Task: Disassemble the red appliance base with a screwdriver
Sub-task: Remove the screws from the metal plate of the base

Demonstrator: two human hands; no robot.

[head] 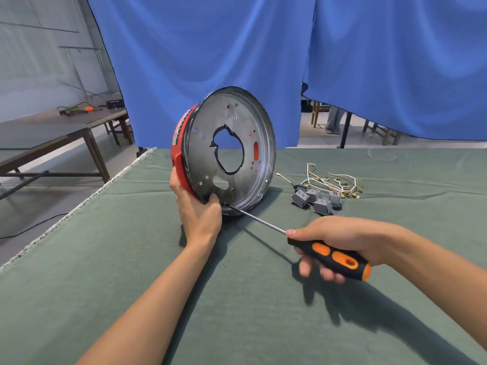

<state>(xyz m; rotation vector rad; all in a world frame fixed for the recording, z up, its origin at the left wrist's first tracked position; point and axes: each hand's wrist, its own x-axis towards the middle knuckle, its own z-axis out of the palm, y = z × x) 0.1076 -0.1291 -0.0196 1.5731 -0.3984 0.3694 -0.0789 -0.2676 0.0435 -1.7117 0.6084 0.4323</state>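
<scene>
The red appliance base (180, 156) stands tilted on its edge on the green cloth, its round metal plate (245, 177) with a large middle hole facing me. My left hand (199, 209) grips its lower left rim, thumb hooked inside the plate. My right hand (334, 243) holds a screwdriver (334, 256) by its black and orange handle. The thin steel shaft runs up and to the left, and its tip touches the plate's lower rim just right of my left thumb.
Several grey plastic connector blocks (316, 201) and a tangle of white wires with brass terminals (334, 183) lie right of the base. The green table cloth (131, 259) ends at a frayed left edge. Blue curtains (263, 48) hang behind; a wooden table (66, 125) stands far left.
</scene>
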